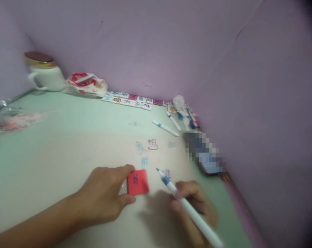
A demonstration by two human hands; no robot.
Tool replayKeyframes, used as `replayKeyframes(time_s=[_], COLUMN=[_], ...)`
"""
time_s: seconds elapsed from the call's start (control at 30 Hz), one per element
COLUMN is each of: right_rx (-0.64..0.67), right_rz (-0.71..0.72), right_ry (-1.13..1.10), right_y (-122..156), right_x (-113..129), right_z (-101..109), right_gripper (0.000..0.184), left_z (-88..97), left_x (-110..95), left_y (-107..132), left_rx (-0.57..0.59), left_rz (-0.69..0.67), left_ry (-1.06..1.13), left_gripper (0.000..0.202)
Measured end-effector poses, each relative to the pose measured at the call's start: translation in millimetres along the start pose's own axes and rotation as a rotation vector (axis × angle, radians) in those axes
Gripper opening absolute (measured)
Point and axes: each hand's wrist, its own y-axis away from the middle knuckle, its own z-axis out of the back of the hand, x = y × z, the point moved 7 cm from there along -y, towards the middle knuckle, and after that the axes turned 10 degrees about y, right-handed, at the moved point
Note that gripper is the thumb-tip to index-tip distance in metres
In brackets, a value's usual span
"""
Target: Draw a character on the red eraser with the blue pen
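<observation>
My left hand (104, 198) pinches a small red square card (137, 182) with a dark character on it, holding it flat on the pale green table (68, 144). My right hand (193, 203) grips a white marker pen (187, 206) with a blue tip, its point raised just right of the card. Several characters (149, 146) in blue and purple ink are written straight on the table beyond the card.
A row of character cards (131, 99) lies along the purple back wall. Loose markers (168, 127) and more pens (187, 115) sit at the right corner. A white lidded mug (46, 74), a red-and-white plastic bag (85, 84) and a pixelated object (205, 153) stand around.
</observation>
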Motion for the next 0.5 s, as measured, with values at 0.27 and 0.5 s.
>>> replayKeyframes(time_s=[0.27,0.5], right_rx=[0.11,0.053], right_rz=[-0.105,-0.241], right_ry=[-0.252,0.048], right_y=[-13.7,-15.5], right_x=[-8.9,-1.8], right_z=[-1.2,-9.2], right_gripper=[0.041,0.017], left_z=[0.7,1.9], left_x=[-0.6,1.2], left_y=[1.4,1.4], left_rx=[-0.021,-0.044], left_rz=[-0.011,-0.003], left_ry=[0.003,0.015], left_gripper=[0.049,0.047])
